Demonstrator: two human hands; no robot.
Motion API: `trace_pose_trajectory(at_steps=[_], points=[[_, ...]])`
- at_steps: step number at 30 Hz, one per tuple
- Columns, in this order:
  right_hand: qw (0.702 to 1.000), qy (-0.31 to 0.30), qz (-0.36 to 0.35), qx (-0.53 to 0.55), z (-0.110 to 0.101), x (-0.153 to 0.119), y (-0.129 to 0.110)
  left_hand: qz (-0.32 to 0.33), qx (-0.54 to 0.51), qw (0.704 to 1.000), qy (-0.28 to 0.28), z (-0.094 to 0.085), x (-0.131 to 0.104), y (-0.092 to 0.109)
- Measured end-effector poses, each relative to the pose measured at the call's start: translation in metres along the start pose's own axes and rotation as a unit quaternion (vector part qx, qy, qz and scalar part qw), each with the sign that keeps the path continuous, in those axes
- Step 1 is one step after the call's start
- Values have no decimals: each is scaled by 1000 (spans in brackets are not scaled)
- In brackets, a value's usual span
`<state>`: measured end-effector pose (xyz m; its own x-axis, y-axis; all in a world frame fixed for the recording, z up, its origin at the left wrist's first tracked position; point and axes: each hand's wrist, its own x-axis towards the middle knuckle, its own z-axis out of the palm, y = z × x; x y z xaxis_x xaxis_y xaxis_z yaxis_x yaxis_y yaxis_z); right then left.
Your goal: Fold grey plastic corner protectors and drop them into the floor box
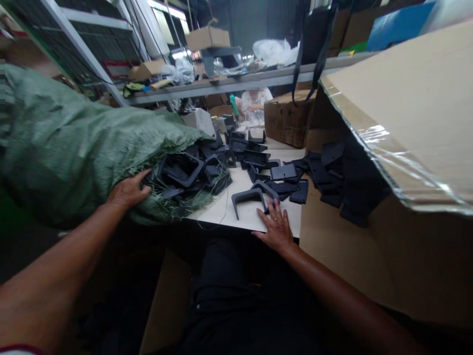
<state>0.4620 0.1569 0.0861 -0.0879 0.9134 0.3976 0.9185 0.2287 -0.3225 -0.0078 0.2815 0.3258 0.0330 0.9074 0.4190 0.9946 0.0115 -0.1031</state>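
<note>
My left hand (129,191) grips the mouth of a green woven sack (81,143) lying on its side. Dark grey plastic parts fill the sack's opening, among them a squarish frame (183,170). Fingers spread, my right hand (276,228) rests at the front edge of the pale tabletop (214,213). Its fingertips reach the near end of a dark U-shaped plastic piece (266,187); whether they press on it I cannot tell. Just left of that hand stands another U-shaped piece (248,193). Flat black slotted plastic parts (286,187) lie in a loose pile beyond.
A large open cardboard box (343,251) on the right holds more black parts (328,170), its flap (414,113) jutting over them. A closed carton (286,121) stands farther back. Behind the table sits another person (256,103), below a metal shelf (221,84) carrying boxes and plastic bags.
</note>
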Motion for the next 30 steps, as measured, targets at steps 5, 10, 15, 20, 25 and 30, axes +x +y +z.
trace_pose_trajectory(at_steps=[5, 10, 15, 20, 25, 30], points=[[998, 53, -20, -5, 9, -3, 2, 23, 36, 999, 29, -1, 0, -3], [995, 90, -45, -12, 16, -5, 5, 67, -49, 987, 139, 13, -3, 4], [991, 115, -59, -22, 19, -4, 5, 121, -148, 958, 215, 13, -28, 44], [990, 119, -70, -33, 19, -2, 3, 128, -267, 930, 217, 14, -59, 95], [992, 100, -62, -48, 12, 0, -1, 95, -377, 910, 142, 32, -74, 129], [994, 76, -50, -63, 9, 1, -3, 93, -447, 886, 85, 51, -84, 144]])
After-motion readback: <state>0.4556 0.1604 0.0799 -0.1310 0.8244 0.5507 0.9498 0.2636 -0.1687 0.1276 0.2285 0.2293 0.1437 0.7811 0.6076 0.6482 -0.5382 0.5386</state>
